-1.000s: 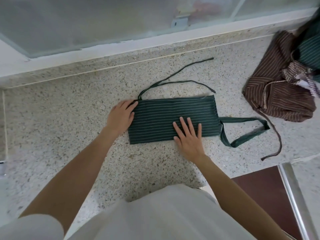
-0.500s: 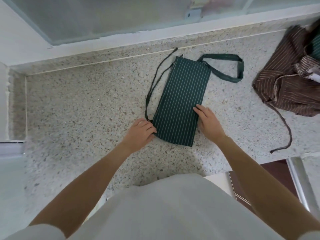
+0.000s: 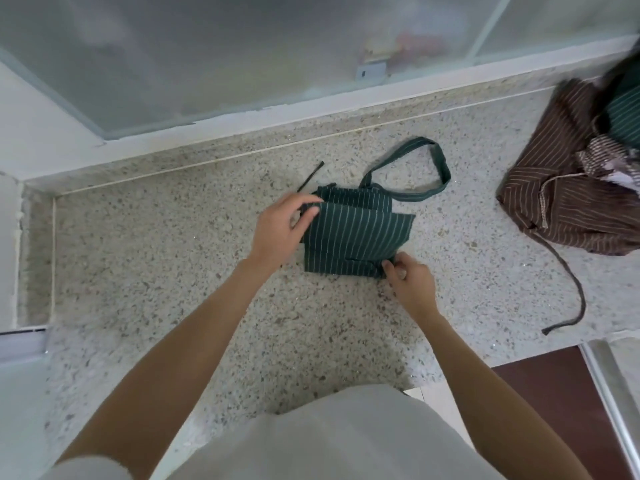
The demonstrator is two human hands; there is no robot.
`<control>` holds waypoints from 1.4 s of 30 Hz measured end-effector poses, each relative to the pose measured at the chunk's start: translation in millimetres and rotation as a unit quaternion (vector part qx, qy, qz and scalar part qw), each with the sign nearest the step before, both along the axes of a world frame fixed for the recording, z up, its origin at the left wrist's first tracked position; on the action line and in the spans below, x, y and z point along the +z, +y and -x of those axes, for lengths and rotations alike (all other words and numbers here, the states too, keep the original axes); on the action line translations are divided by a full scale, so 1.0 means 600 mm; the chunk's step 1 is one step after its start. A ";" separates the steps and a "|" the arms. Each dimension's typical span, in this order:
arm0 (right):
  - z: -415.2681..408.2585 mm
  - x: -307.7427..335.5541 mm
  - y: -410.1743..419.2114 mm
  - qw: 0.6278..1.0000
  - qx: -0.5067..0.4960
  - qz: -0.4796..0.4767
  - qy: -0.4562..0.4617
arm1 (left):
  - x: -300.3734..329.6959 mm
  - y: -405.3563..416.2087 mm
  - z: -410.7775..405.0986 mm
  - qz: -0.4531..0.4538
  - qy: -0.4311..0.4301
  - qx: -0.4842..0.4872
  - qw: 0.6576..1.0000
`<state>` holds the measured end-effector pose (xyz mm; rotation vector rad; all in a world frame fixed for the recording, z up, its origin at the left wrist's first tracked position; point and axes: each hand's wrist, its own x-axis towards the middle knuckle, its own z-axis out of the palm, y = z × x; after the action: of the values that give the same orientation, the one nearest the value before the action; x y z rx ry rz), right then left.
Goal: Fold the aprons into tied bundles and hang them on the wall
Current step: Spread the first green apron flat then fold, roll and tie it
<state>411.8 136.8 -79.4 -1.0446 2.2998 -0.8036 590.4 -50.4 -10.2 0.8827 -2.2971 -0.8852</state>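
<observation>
Since half a second ago the green striped apron [image 3: 356, 233] has been doubled over into a shorter, thicker stack, and both hands have been shifted onto its edges. It lies on the speckled stone counter [image 3: 173, 271]. To its right, well apart, a brown striped apron [image 3: 561, 202] is heaped, crumpled. A wide green loop strap [image 3: 440, 168] is spread behind the folded cloth. Its left edge is pinched by the left hand [image 3: 282, 226], fingers curled over. Its near right corner is gripped by the right hand [image 3: 410, 278].
</observation>
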 end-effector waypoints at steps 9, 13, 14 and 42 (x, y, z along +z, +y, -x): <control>0.001 -0.006 -0.029 0.987 -0.144 -0.072 -0.006 | -0.107 -0.104 0.107 -0.120 -0.181 0.011 0.976; 0.005 0.003 -0.024 0.992 -0.106 -0.008 0.064 | -0.125 -0.103 0.113 -0.018 -0.207 0.008 0.978; 0.006 0.004 -0.020 0.990 -0.046 0.028 0.130 | -0.120 -0.097 0.108 0.013 -0.194 -0.003 0.981; 0.109 0.008 -0.158 0.990 -0.038 -0.136 0.029 | -0.121 -0.042 0.095 -0.145 -0.218 0.154 0.953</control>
<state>346.6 42.1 -74.9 -0.8733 2.4256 -0.4728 533.1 -75.6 -82.9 1.6592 -2.3144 -0.9747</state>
